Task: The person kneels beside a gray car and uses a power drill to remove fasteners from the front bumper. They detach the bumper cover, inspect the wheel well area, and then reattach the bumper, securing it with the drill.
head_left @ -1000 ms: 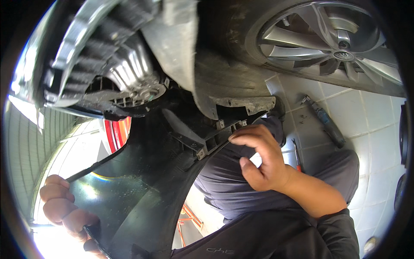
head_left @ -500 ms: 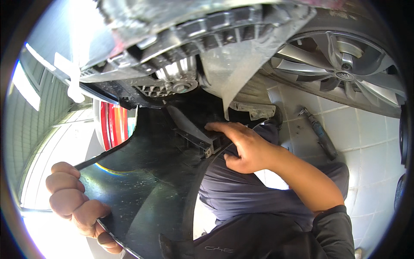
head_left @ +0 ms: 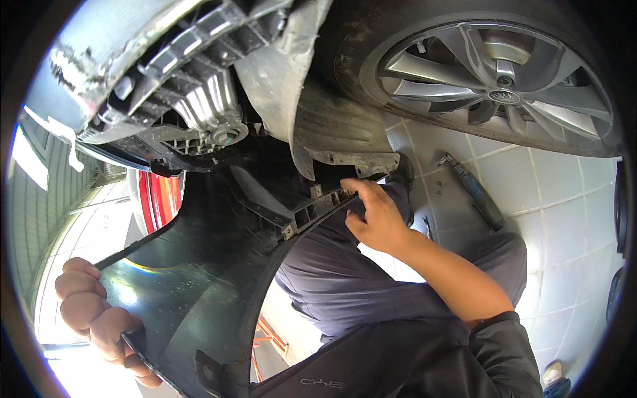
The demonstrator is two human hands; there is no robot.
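Observation:
A large black plastic panel, apparently a bumper cover point(head_left: 199, 265) seen from its inner side, slants from the car's underside down across my lap. My left hand point(head_left: 96, 312) is closed round its outer left edge, fingers wrapped over the rim. A ribbed bracket point(head_left: 308, 211) runs along the panel's right edge. At that bracket's far end my right hand point(head_left: 375, 219) touches the edge with its fingertips; the thumb stands apart below, and no object shows between them. Where the panel passes under the car, its far part is in shadow.
Above the panel hang a scuffed car body corner point(head_left: 99, 73), a finned metal part point(head_left: 206, 106) and a loose wheel-arch liner point(head_left: 345, 126). A wheel point(head_left: 497, 93) stands at the upper right. A cordless ratchet point(head_left: 472, 192) lies on the tiled floor. Orange bars point(head_left: 269, 338) show below.
My view has shifted, so the car and panel sit further left. My right fingertips have moved along the bracket to its far end. The left hand keeps its grip.

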